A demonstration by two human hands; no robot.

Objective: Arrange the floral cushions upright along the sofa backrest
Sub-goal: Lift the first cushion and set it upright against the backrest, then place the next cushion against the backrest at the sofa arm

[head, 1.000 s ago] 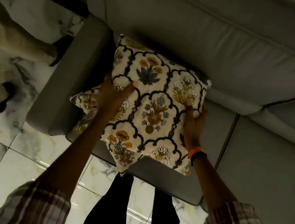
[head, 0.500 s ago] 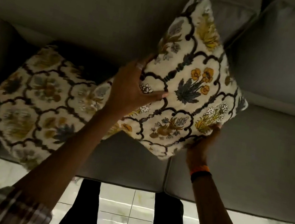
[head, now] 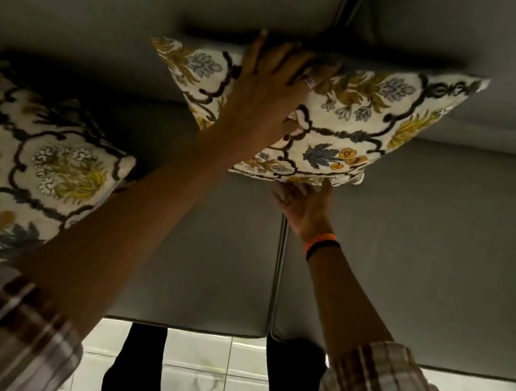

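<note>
A floral cushion (head: 365,124) with yellow and blue flowers stands against the grey sofa backrest (head: 145,3), near the seam between two back pads. My left hand (head: 267,93) lies over its top left part, fingers curled over the upper edge. My right hand (head: 306,207) touches its lower edge from below, fingers spread. A second floral cushion (head: 20,167) lies tilted on the seat at the left, partly behind my left forearm.
The grey seat (head: 428,259) has a vertical seam between two seat pads in the middle. White marble floor tiles (head: 194,373) show below the sofa's front edge, with my dark trouser legs standing there.
The cushion in my hands has gone from tilted in the air to lying level against the backrest. My left hand slid up onto its top edge. The view moved closer to the sofa.
</note>
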